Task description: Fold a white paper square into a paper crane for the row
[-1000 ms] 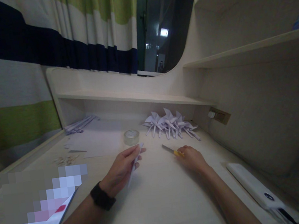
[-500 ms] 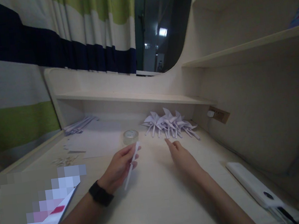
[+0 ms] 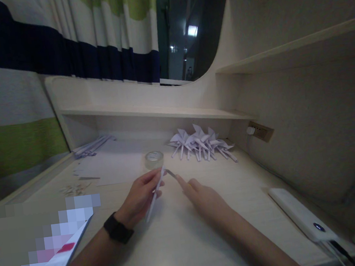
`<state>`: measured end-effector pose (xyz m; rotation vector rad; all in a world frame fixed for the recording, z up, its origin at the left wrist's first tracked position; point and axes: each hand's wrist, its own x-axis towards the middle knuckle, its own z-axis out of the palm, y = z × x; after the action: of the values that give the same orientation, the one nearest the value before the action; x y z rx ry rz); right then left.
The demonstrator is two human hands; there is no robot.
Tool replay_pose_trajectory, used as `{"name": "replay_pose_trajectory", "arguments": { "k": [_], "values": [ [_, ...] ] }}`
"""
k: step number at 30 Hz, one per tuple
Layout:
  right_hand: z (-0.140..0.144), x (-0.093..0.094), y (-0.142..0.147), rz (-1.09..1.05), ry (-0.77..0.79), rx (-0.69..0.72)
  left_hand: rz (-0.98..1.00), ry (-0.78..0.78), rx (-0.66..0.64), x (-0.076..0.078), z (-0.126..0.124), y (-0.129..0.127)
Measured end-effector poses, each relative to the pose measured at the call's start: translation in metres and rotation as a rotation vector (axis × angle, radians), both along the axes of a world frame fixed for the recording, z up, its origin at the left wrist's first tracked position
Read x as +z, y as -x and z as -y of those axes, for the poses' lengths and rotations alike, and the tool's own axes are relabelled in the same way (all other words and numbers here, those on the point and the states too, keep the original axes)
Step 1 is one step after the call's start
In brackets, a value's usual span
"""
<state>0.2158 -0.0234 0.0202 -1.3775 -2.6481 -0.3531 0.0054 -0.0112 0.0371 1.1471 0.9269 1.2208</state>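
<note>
Now your left hand (image 3: 140,196) pinches one thin white folded paper strip (image 3: 154,195), your right hand (image 3: 201,195) grips one blade (image 3: 170,172) touching its tip.

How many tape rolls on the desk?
1. The tape roll stands on the desk just beyond the left hand, left of the folded paper pinwheels. None others visible.

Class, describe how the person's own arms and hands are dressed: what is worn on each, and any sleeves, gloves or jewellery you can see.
Both forearms are bare, with no sleeves in view. The left hand has a black wristband, probably a watch or fitness band, snug around its wrist. The right hand wears nothing visible: no glove, band or ring can be made out in the dim light.
</note>
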Motion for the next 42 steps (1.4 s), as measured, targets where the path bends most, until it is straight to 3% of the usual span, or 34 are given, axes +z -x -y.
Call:
{"name": "replay_pose_trajectory", "arguments": {
  "k": [42],
  "values": [
    [0.0032,0.0016,-0.0013,-0.021,-0.005,0.013,-0.03,0.03,0.017,-0.0001,0.0017,-0.0004]
  ]
}}
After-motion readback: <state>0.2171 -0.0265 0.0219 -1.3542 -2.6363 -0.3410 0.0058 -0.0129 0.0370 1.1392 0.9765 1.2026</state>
